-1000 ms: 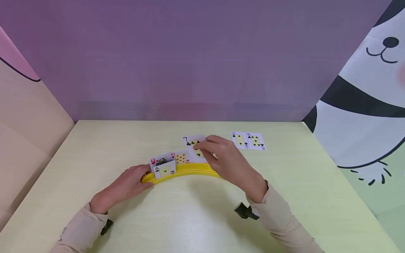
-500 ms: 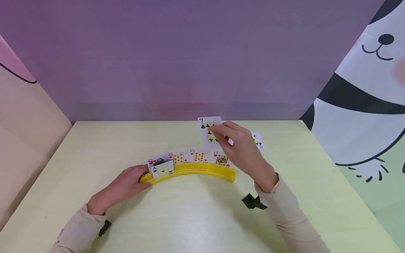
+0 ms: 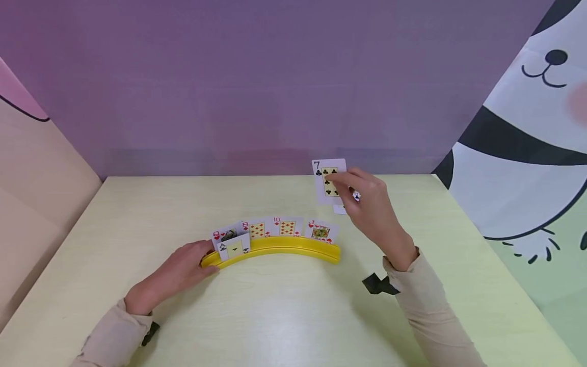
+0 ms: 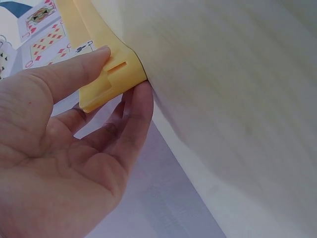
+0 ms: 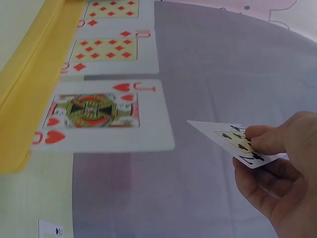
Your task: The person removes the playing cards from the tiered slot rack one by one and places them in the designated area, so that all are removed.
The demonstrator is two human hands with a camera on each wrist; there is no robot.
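My left hand (image 3: 176,270) grips the left end of a curved yellow card holder (image 3: 293,246). In the left wrist view its thumb lies over the holder's end (image 4: 106,82), with fingers on the opposite side. Standing in the holder are a queen of hearts (image 3: 220,236), an eight of diamonds (image 3: 257,230), a ten of diamonds (image 3: 287,227) and a jack of hearts (image 3: 321,232). An ace of clubs (image 3: 234,248) stands in front of the queen. Up behind the holder's right end, my right hand (image 3: 375,211) pinches a seven of clubs (image 3: 322,189) between thumb and fingers.
Flat on the light table (image 3: 275,316), a playing card (image 3: 339,209) shows one corner, mostly hidden behind my right hand and the seven. A purple panel (image 3: 275,86) rises behind the table's far edge. A panda picture (image 3: 518,148) covers the right side.
My right hand has lifted the seven of clubs out of the holder and carried it up, back and to the right, over the flat cards. The left hand has kept its grip.
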